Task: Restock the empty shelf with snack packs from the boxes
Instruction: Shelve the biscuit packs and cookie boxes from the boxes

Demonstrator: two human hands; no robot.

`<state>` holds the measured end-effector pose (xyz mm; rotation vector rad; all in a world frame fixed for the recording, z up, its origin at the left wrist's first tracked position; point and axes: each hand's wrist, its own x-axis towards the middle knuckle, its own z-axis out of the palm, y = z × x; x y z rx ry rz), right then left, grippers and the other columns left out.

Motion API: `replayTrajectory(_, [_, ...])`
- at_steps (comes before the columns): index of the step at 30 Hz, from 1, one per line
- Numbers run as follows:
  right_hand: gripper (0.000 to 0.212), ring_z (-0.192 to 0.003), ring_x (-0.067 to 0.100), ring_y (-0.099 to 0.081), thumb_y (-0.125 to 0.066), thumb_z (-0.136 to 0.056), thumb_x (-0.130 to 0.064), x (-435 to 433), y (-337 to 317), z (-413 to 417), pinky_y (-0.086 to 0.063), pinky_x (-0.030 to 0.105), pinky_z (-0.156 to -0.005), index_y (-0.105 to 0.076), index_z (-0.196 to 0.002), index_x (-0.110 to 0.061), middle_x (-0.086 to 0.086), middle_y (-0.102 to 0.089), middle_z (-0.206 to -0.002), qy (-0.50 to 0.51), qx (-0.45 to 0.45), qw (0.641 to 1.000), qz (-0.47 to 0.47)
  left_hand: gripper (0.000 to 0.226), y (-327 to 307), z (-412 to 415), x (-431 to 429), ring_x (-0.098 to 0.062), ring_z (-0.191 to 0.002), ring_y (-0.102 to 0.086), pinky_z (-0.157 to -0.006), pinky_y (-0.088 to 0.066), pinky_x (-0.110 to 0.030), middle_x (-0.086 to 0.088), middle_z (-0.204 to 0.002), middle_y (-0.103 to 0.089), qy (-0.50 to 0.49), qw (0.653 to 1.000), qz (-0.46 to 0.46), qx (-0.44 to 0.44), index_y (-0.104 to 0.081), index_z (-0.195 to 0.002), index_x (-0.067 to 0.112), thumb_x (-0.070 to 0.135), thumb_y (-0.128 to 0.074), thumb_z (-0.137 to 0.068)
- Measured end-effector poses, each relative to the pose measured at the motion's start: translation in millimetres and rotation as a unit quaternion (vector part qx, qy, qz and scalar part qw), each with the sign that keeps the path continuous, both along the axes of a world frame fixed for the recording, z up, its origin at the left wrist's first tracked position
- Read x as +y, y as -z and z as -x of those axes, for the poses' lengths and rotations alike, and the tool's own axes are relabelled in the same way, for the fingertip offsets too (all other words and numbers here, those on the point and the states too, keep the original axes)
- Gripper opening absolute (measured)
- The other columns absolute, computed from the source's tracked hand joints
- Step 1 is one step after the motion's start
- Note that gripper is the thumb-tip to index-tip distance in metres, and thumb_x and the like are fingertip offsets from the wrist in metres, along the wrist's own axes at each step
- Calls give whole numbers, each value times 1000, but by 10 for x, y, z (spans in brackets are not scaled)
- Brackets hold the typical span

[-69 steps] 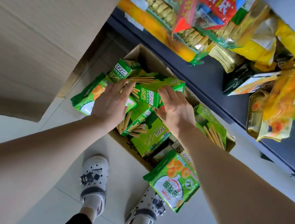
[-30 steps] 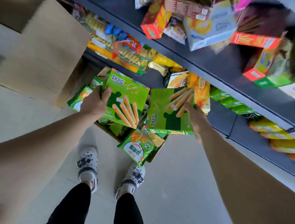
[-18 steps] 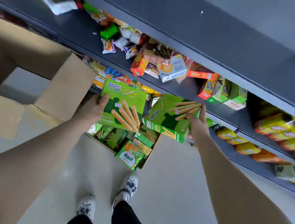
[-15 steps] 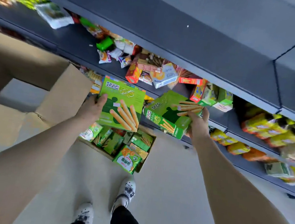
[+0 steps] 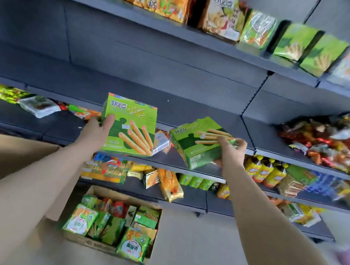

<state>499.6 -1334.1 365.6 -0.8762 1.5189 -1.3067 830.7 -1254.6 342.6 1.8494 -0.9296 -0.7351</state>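
As you stand before the shelves, your left hand (image 5: 94, 132) grips the left box (image 5: 129, 126), a green one with biscuit sticks printed on it. You hold it upright by its left edge, the thumb lies on the front, and the front faces you. Your right hand (image 5: 231, 152) grips the right box (image 5: 199, 145) of the same kind at its right end, with the fingers curled over the top face. This box is tilted and its front looks upward. The two boxes are near each other but apart, and both are in the air in front of the bare dark shelf (image 5: 194, 110). Below, an open carton (image 5: 90, 243) stands on the floor (image 5: 198, 256) and holds green packs (image 5: 80, 220) and some red ones. The shelves above, below and to the right carry other snacks.
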Motion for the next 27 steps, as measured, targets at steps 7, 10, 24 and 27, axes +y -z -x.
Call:
replayTrajectory(7, [29, -97, 27, -65, -63, -87, -26, 96, -706, 196, -61, 48, -62, -56, -114, -34, 2, -60, -110, 29, 29, 996, 76, 61, -650, 137, -179, -25, -98, -48, -80, -33, -35, -6, -109, -50, 19, 996, 82, -6, -44, -129, 7, 59, -39, -98])
replayTrajectory(10, [39, -97, 21, -65, -61, -92, -17, 147, -1011, 264, -61, 40, -62, -64, -125, -38, 0, -63, -117, -4, -2, 995, 101, 61, -853, 201, -232, -24, -97, -46, -81, -33, -34, -6, -110, -49, 23, 995, 99, -19, -44, -131, 7, 59, -39, -99])
replayTrajectory(24, [18, -94, 24, -65, -73, -89, -35, -398, -2214, 834, -56, 29, -47, -59, -91, -24, 3, -63, -107, 0, -28, 982, 185, 60, -1880, 942, -1057, -23, -96, -48, -76, -35, -34, -5, -111, -52, 52, 981, 182, -27, -45, -126, 11, 63, -36, -97])
replayTrajectory(27, [33, -89, 21, -69, -83, -80, -27, -654, -2224, 1116, -58, 30, -52, -53, -92, -21, 5, -65, -108, -31, -25, 976, 216, 61, -1996, 1240, -1375, -24, -96, -49, -76, -37, -34, -5, -111, -52, 55, 980, 190, -27, -45, -126, 10, 63, -36, -97])
